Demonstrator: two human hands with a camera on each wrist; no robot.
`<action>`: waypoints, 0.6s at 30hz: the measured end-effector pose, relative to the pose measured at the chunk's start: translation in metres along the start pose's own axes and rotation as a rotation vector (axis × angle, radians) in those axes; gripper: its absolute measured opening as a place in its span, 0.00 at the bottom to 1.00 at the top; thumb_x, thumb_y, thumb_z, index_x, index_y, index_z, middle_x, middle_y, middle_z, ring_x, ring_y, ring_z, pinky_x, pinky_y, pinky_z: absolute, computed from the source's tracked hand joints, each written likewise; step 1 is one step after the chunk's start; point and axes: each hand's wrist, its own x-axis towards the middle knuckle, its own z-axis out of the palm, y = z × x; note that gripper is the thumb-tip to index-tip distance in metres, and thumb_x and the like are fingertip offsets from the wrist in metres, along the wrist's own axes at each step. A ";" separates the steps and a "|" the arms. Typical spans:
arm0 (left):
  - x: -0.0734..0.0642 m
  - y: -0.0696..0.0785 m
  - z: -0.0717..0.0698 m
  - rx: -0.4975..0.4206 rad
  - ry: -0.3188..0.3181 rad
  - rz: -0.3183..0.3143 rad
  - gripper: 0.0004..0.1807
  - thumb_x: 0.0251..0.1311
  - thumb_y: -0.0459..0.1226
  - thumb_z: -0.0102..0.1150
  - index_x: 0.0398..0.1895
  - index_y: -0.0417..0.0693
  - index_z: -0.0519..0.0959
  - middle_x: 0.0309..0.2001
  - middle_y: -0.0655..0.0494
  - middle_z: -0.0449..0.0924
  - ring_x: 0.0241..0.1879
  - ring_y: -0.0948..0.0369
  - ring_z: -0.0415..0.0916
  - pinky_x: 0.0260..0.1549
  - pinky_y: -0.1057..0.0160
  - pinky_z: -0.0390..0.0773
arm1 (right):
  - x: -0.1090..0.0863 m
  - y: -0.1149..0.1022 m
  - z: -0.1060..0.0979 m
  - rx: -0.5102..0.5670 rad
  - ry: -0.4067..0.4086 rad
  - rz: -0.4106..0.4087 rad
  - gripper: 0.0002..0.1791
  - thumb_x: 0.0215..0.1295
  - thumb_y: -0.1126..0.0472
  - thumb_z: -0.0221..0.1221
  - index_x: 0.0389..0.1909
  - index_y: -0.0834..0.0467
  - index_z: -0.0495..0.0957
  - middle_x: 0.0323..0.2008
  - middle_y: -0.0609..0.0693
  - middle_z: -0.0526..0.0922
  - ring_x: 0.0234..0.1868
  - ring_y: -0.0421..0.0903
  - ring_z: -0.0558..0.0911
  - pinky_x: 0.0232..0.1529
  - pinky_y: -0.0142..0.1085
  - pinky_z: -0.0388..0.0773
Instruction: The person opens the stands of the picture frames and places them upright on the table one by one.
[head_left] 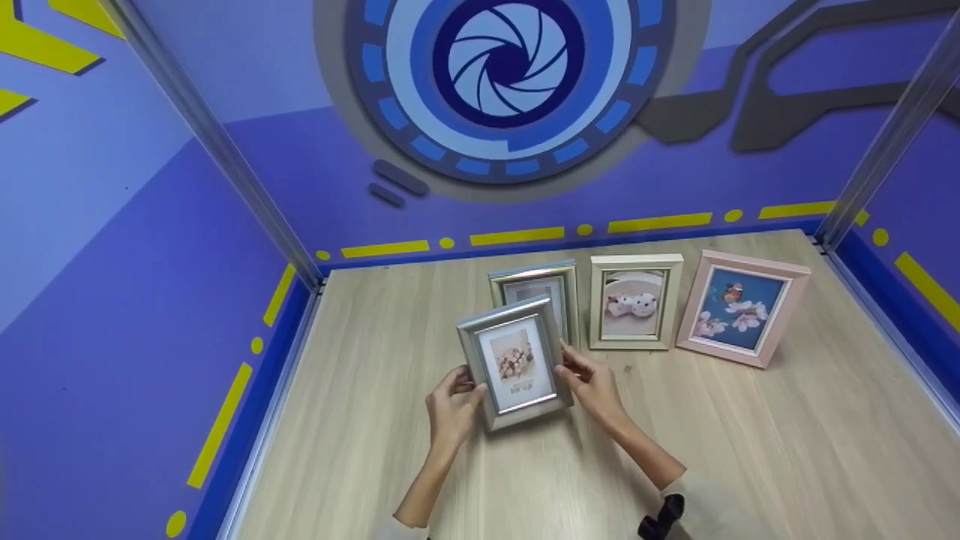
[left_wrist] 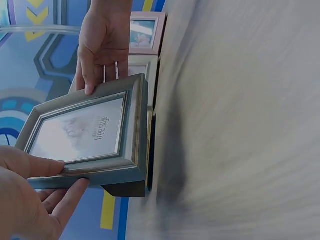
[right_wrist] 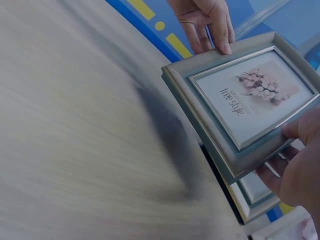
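Note:
Both hands hold a silver picture frame (head_left: 516, 364) by its two sides, slightly tilted and raised off the table. Its picture is a bouquet of pink roses with lettering below. My left hand (head_left: 452, 409) grips the left edge, thumb on the front and fingers at the side and behind. On the opposite edge, my right hand (head_left: 595, 384) pinches the frame the same way. In the right wrist view the held picture frame (right_wrist: 250, 95) shows its lower edge above a shadow on the table. Partly hidden behind it stands a gold-silver picture frame (head_left: 571, 300).
To the right stand a cream picture frame (head_left: 636, 301) with a photo of two white round things and a pink picture frame (head_left: 742, 307) with a bird and blossoms. They stand on a pale wooden table (head_left: 375, 360). Blue-purple panels (head_left: 262, 165) wall the back and sides.

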 end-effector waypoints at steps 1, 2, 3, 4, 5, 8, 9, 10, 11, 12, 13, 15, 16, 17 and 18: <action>0.000 -0.002 -0.002 -0.006 0.013 -0.008 0.19 0.57 0.29 0.71 0.53 0.35 0.82 0.44 0.43 0.88 0.42 0.52 0.85 0.51 0.51 0.84 | 0.000 0.000 0.003 -0.001 -0.022 -0.016 0.26 0.66 0.75 0.61 0.65 0.69 0.74 0.57 0.71 0.82 0.55 0.63 0.84 0.55 0.33 0.84; 0.000 -0.005 -0.005 -0.012 0.025 -0.019 0.19 0.57 0.30 0.71 0.53 0.34 0.82 0.44 0.42 0.88 0.42 0.51 0.85 0.50 0.51 0.84 | 0.000 0.001 0.006 0.001 -0.051 -0.033 0.26 0.65 0.76 0.60 0.66 0.71 0.73 0.57 0.73 0.81 0.56 0.66 0.83 0.56 0.37 0.84; 0.000 -0.007 -0.007 -0.018 0.037 -0.027 0.20 0.57 0.29 0.71 0.53 0.33 0.82 0.44 0.41 0.87 0.42 0.50 0.85 0.49 0.51 0.85 | 0.000 0.001 0.008 0.002 -0.086 -0.046 0.27 0.66 0.76 0.59 0.67 0.72 0.71 0.57 0.74 0.80 0.56 0.68 0.82 0.57 0.40 0.84; 0.000 -0.009 -0.011 -0.016 0.050 -0.038 0.20 0.57 0.29 0.70 0.54 0.33 0.82 0.45 0.40 0.87 0.42 0.50 0.85 0.49 0.51 0.85 | 0.000 0.001 0.012 0.005 -0.126 -0.060 0.28 0.66 0.77 0.59 0.68 0.73 0.69 0.58 0.76 0.79 0.57 0.70 0.81 0.59 0.43 0.83; 0.000 -0.011 -0.015 -0.011 0.063 -0.047 0.21 0.57 0.29 0.70 0.54 0.32 0.81 0.45 0.39 0.87 0.43 0.50 0.85 0.49 0.51 0.85 | 0.000 0.001 0.015 0.004 -0.164 -0.070 0.29 0.66 0.77 0.58 0.69 0.73 0.67 0.58 0.77 0.78 0.58 0.71 0.80 0.59 0.46 0.82; 0.000 -0.015 -0.025 0.016 0.092 -0.063 0.21 0.57 0.28 0.70 0.55 0.32 0.81 0.46 0.39 0.87 0.44 0.49 0.85 0.51 0.50 0.85 | 0.000 0.000 0.024 -0.006 -0.262 -0.070 0.33 0.67 0.75 0.58 0.72 0.73 0.62 0.61 0.77 0.74 0.61 0.72 0.78 0.62 0.51 0.80; 0.001 -0.017 -0.027 0.028 0.100 -0.063 0.21 0.57 0.28 0.70 0.55 0.32 0.81 0.46 0.39 0.87 0.44 0.49 0.85 0.51 0.49 0.84 | 0.000 -0.001 0.026 -0.010 -0.286 -0.062 0.34 0.68 0.75 0.57 0.74 0.72 0.60 0.63 0.77 0.73 0.62 0.72 0.77 0.63 0.53 0.78; 0.001 -0.018 -0.029 0.037 0.105 -0.068 0.20 0.58 0.28 0.69 0.55 0.32 0.81 0.46 0.39 0.87 0.44 0.49 0.85 0.51 0.49 0.84 | 0.000 -0.001 0.028 -0.018 -0.303 -0.057 0.34 0.68 0.74 0.57 0.74 0.71 0.59 0.63 0.76 0.72 0.63 0.72 0.76 0.64 0.55 0.77; 0.002 -0.018 -0.031 0.040 0.110 -0.073 0.20 0.58 0.28 0.69 0.55 0.32 0.81 0.46 0.39 0.87 0.45 0.48 0.85 0.51 0.49 0.84 | 0.000 -0.002 0.031 -0.021 -0.316 -0.048 0.35 0.69 0.73 0.57 0.75 0.70 0.58 0.65 0.76 0.72 0.64 0.72 0.75 0.65 0.56 0.76; 0.003 -0.019 -0.033 0.046 0.116 -0.075 0.20 0.59 0.29 0.69 0.55 0.32 0.81 0.46 0.38 0.87 0.45 0.48 0.85 0.52 0.48 0.84 | 0.001 -0.002 0.034 -0.020 -0.327 -0.045 0.35 0.69 0.72 0.57 0.76 0.70 0.58 0.66 0.75 0.71 0.65 0.72 0.75 0.66 0.57 0.75; 0.004 -0.020 -0.035 0.050 0.123 -0.084 0.20 0.59 0.28 0.69 0.55 0.32 0.81 0.47 0.38 0.86 0.46 0.47 0.85 0.52 0.49 0.84 | 0.002 -0.003 0.037 -0.020 -0.330 -0.048 0.36 0.69 0.72 0.57 0.76 0.70 0.58 0.66 0.75 0.71 0.65 0.72 0.75 0.66 0.58 0.75; 0.008 -0.022 -0.038 0.059 0.138 -0.105 0.20 0.60 0.28 0.68 0.56 0.32 0.80 0.48 0.38 0.86 0.47 0.46 0.84 0.53 0.48 0.84 | 0.004 -0.010 0.044 -0.022 -0.327 -0.059 0.36 0.68 0.73 0.57 0.75 0.71 0.58 0.64 0.75 0.71 0.64 0.73 0.75 0.66 0.62 0.73; 0.009 -0.024 -0.040 0.059 0.148 -0.116 0.20 0.60 0.28 0.67 0.57 0.32 0.80 0.49 0.37 0.86 0.48 0.45 0.84 0.54 0.48 0.84 | 0.006 -0.012 0.049 -0.026 -0.325 -0.063 0.36 0.67 0.73 0.58 0.75 0.71 0.58 0.63 0.75 0.72 0.64 0.72 0.75 0.65 0.62 0.74; 0.012 -0.025 -0.042 0.063 0.162 -0.121 0.20 0.61 0.28 0.67 0.57 0.32 0.80 0.49 0.36 0.86 0.48 0.44 0.84 0.54 0.48 0.84 | 0.009 -0.013 0.053 -0.028 -0.328 -0.065 0.37 0.66 0.74 0.58 0.75 0.71 0.59 0.62 0.75 0.71 0.63 0.72 0.75 0.64 0.62 0.74; 0.014 -0.026 -0.044 0.064 0.176 -0.126 0.20 0.60 0.27 0.67 0.57 0.31 0.80 0.49 0.36 0.85 0.49 0.44 0.84 0.54 0.48 0.84 | 0.012 -0.015 0.057 -0.036 -0.327 -0.068 0.37 0.65 0.74 0.59 0.75 0.71 0.59 0.61 0.74 0.71 0.63 0.72 0.76 0.64 0.62 0.75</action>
